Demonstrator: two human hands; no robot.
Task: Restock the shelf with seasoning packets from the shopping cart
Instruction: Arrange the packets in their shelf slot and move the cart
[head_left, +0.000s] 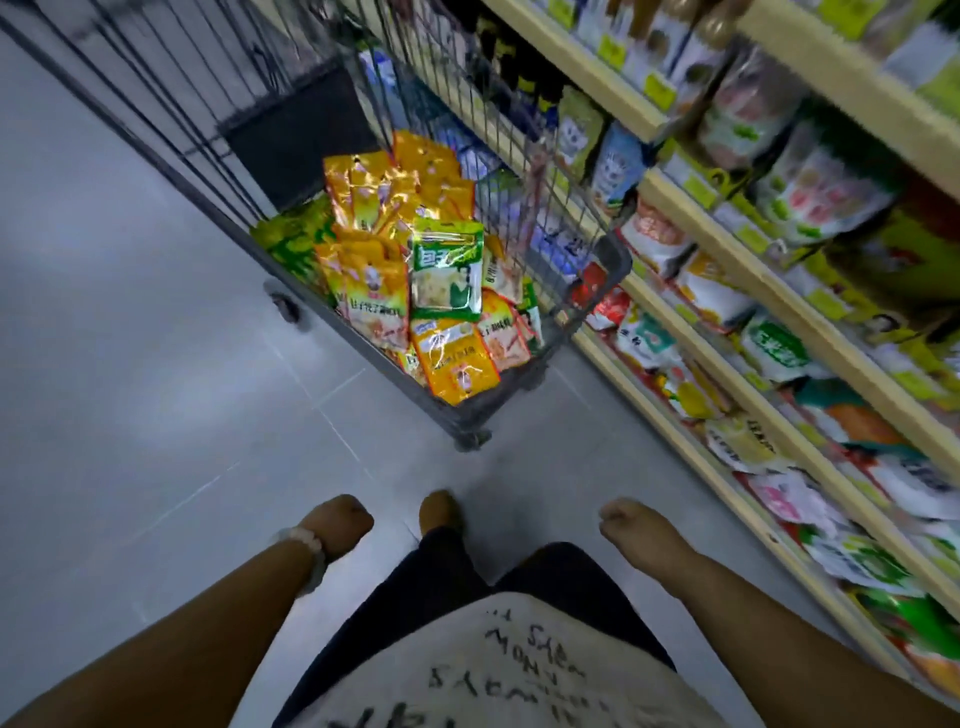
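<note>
1. The grey tiled floor fills the left side of the view, blurred and faintly lit.
2. The left hand hangs low at the person's side with its fingers curled into a loose fist, holding nothing. A pale beaded bracelet sits on the wrist just behind it.
3. Between the two forearms are a white shirt with black hand-lettered writing, dark trousers and the toe of one foot on the floor.
4. Ahead of the feet stands the wire shopping cart, its near corner pointing toward the person and its right side close beside the shelving.
5. The seasoning packets lie heaped in the bottom of the cart, mostly glossy yellow and orange pouches, with some green ones against the left wall.
6. One green-and-white packet stands upright on top of the heap, its face turned toward the camera. An orange packet leans at the cart's near corner just below it.
7. The right hand hangs at the other side, its fingers curled under like the left's, and it holds nothing.
8. The shelf runs along the right edge of the view in several pale wooden tiers, crowded with pouches and bags in white, green, red and yellow; the upper tiers hold jars and bottles, too blurred to tell apart.
</note>
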